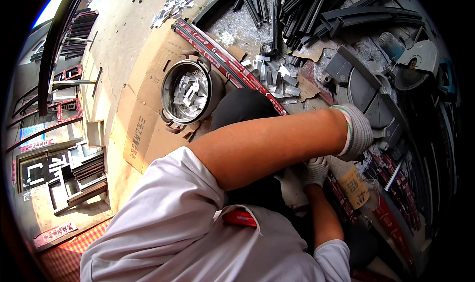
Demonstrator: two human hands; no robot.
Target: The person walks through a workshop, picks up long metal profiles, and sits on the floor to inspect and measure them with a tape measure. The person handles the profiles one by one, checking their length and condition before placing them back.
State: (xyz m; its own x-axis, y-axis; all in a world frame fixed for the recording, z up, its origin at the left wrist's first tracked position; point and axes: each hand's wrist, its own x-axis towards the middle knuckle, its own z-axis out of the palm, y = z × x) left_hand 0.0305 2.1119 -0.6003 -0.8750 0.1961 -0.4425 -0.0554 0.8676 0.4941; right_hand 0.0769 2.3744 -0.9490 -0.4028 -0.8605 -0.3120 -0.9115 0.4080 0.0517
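Left hand [355, 132] in knit glove reaching onto the mitre saw [368, 101], grip hidden, cannot tell, right hand [315, 170] gloved (fingers curled, apparently on a red-sleeved strip [346, 203]), steel pot [187, 95] of cut aluminium pieces on cardboard [143, 133].

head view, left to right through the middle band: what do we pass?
Stacked frame sections → flattened cardboard → metal pot of small cut pieces → loose cut pieces → gloved left hand on the saw base → angle grinder.
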